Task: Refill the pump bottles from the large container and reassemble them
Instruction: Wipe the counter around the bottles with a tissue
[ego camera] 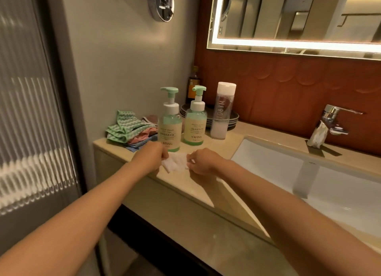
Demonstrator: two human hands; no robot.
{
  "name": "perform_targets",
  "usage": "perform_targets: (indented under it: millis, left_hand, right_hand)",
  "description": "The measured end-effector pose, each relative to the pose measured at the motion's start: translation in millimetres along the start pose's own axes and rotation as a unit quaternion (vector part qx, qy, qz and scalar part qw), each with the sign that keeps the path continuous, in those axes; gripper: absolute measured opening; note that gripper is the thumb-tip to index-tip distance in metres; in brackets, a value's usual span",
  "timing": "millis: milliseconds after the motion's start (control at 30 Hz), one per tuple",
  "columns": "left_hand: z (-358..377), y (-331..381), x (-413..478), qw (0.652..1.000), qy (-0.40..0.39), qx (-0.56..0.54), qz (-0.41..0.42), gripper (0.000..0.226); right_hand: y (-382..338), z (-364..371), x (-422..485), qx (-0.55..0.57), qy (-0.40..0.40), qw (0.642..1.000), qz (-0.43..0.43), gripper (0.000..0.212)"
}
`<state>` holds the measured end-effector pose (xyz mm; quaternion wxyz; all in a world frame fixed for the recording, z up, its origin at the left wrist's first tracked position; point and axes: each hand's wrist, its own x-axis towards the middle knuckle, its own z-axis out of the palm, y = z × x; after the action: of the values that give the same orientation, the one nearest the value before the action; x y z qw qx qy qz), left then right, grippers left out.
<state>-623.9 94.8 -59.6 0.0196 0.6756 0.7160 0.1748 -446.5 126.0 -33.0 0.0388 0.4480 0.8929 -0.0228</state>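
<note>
Plastic pump bottles (pixel 195 127), far left on the counter (pixel 226 145), should handle light and slippery; grip round the body. Left hand (pixel 152 158) and right hand (pixel 201 161) pinch what seems a soft tissue (pixel 177 162) just near them.

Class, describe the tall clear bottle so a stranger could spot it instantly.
Find the sink, then look left along the beige counter. Just right of the right-hand pump bottle, before the stacked plates, stands the tall clear bottle. It alone has a flat white cap, no pump.
</note>
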Motion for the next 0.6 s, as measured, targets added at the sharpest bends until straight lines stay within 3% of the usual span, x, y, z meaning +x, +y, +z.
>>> perform_targets:
  millis: [200, 600]
  left_hand:
    - [-25, -29, -26, 0.999, 0.004, 0.029, -0.018, 0.026]
    - [-11, 50, -33, 0.995, -0.056, 0.000, 0.084, 0.022]
  right_hand:
    - [-46, 4, 3, 0.023, 0.046, 0.999, -0.002, 0.027]
    - [15, 17, -63, 0.089, 0.130, 0.986, 0.051, 0.029]
